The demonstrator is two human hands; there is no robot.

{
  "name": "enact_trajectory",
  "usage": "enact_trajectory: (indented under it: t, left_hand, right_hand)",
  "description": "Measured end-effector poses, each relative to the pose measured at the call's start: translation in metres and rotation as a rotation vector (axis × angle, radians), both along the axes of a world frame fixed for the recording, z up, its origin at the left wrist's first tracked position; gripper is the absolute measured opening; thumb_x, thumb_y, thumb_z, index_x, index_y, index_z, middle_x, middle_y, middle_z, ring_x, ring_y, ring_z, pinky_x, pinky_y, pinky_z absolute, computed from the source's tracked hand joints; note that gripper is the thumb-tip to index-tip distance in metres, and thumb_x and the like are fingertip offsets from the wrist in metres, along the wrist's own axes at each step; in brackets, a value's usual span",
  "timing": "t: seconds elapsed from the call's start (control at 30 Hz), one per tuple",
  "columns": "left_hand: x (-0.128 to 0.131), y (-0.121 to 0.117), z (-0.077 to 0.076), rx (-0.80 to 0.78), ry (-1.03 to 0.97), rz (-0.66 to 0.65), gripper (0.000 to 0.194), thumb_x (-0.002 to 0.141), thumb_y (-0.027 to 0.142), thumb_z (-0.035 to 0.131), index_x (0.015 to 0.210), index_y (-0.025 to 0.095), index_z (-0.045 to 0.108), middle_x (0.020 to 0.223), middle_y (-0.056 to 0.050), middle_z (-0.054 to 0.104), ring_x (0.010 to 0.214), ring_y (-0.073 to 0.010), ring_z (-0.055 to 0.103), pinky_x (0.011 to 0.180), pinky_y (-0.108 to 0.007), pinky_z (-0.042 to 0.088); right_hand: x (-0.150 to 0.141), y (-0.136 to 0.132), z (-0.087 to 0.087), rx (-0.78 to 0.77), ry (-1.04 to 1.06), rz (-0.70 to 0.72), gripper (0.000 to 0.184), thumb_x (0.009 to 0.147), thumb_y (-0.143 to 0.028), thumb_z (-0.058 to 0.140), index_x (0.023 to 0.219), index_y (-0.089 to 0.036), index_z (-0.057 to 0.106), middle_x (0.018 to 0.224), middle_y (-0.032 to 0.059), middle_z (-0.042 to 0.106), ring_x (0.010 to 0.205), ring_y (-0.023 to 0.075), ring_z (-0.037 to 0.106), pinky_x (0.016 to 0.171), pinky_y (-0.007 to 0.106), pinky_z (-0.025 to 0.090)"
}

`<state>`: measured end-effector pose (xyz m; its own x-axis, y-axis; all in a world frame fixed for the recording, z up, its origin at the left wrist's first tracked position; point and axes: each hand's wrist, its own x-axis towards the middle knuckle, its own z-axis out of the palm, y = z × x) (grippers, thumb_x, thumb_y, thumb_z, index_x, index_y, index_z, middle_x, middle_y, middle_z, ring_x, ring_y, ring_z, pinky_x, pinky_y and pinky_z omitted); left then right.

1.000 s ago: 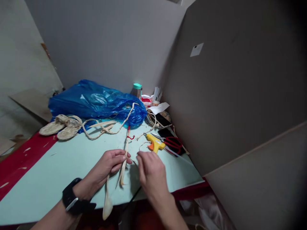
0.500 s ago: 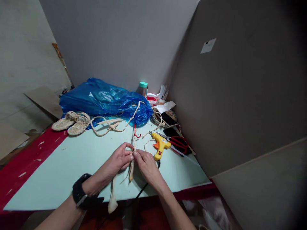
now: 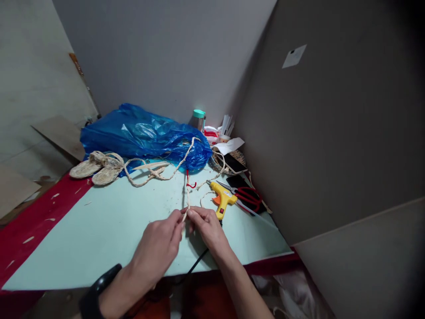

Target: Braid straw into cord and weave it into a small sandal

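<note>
My left hand (image 3: 157, 250) and my right hand (image 3: 207, 228) meet over the pale green tabletop (image 3: 99, 230), fingers pinched together on a thin straw strand (image 3: 187, 201). The strand runs away from my fingers to a red tie (image 3: 189, 181) and joins a braided straw rope (image 3: 159, 173) that loops toward the blue plastic bag (image 3: 142, 135). A black watch (image 3: 96, 292) is on my left wrist.
A yellow glue gun (image 3: 223, 201) lies just right of my hands, its black cord running off the table edge. Red-handled scissors (image 3: 247, 196), a dark phone, a teal-capped bottle (image 3: 198, 118) and papers crowd the back right. Two woven straw sandals (image 3: 94, 168) sit at the left. A grey board stands on the right.
My hands have closed together on the strand and my left hand has turned over it. The loose straw strips that hung below my left hand are no longer visible.
</note>
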<state>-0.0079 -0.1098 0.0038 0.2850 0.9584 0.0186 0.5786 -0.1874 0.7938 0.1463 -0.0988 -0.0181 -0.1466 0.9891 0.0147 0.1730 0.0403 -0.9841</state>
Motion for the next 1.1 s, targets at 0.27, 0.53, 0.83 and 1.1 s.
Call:
enact_trajectory:
  t: [0.27,0.53,0.83,1.1]
  left_hand:
    - [0.011,-0.024,-0.011,0.069,0.066,-0.085,0.01,0.084,0.031,0.061,0.087,0.025,0.068,0.072,-0.008,0.069,0.068,-0.0292,0.061,0.065,-0.036,0.032]
    - [-0.008,0.037,0.001,-0.272,-0.46,-0.066,0.029,0.081,0.041,0.067,0.101,0.02,0.061,0.099,-0.007,0.066,0.093,-0.0237,0.06,0.086,-0.034,0.045]
    - [0.0,0.05,-0.015,-0.658,-0.59,-0.27,0.035,0.082,0.046,0.068,0.098,0.017,0.054,0.069,-0.001,0.061,0.044,-0.0041,0.029,0.043,-0.018,0.015]
    - [-0.002,0.046,-0.018,-0.641,-0.549,-0.198,0.024,0.08,0.038,0.066,0.079,0.016,0.056,0.057,0.005,0.053,0.039,-0.0031,0.025,0.039,-0.021,0.012]
  right_hand:
    - [0.002,-0.001,-0.009,-0.093,0.24,0.066,0.035,0.091,-0.043,0.053,0.093,-0.014,0.07,0.064,-0.0016,0.051,0.054,0.0095,0.035,0.051,0.022,0.028]
    - [0.003,-0.003,-0.005,-0.016,0.234,0.111,0.032,0.095,-0.04,0.048,0.077,-0.018,0.061,0.065,-0.0031,0.044,0.058,0.0107,0.036,0.054,0.021,0.033]
    - [0.005,-0.007,-0.004,0.064,0.055,0.086,0.021,0.098,-0.034,0.042,0.102,-0.02,0.057,0.076,-0.0018,0.054,0.077,0.0141,0.054,0.08,0.026,0.045]
    - [-0.006,-0.022,-0.004,0.105,-0.189,-0.016,0.019,0.101,-0.026,0.036,0.116,-0.018,0.044,0.075,-0.0015,0.061,0.072,0.0158,0.059,0.071,0.027,0.045]
